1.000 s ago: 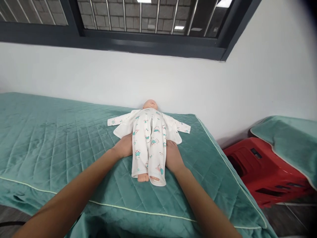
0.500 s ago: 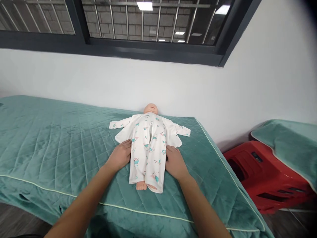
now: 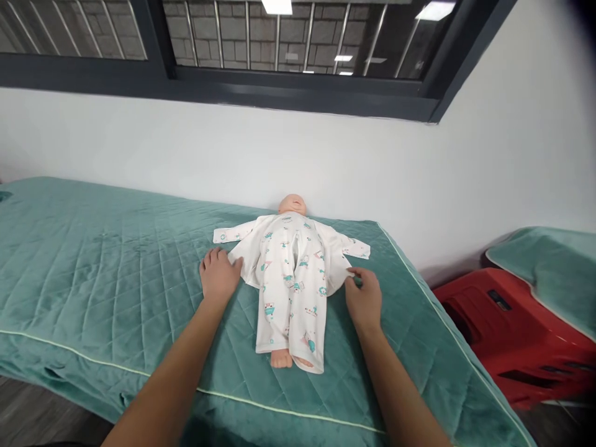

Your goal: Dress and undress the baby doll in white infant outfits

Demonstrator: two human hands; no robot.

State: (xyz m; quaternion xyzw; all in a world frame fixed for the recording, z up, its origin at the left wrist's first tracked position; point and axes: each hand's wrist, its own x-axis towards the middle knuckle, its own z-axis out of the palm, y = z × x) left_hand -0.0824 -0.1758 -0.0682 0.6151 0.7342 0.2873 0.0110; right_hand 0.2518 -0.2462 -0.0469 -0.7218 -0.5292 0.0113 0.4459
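Two bare forearms are stretched over a bed (image 3: 139, 273), whose green quilted cover is edged with pale piping (image 3: 270, 405) near the person. A doll (image 3: 280, 358) is laid on its back on the bed, feet toward the person; one foot is mostly bared, the other partly hidden by the hem of white printed pants (image 3: 291, 292). On either side of the pants, a white shirt (image 3: 249, 248) is spread outward. Its edge is pinched between thumb and finger by the right hand (image 3: 365, 298). The opposite edge is touched by the left hand (image 3: 218, 273), held palm down; whether cloth is gripped there cannot be told. Both sleeves are stretched sideways, and the doll's head is set near a white wall (image 3: 372, 167). To the right, a red plastic object (image 3: 516, 329) is partly draped with green cloth (image 3: 549, 267). Above, metal bars (image 3: 248, 37) are seen through a dark-framed window (image 3: 298, 92).
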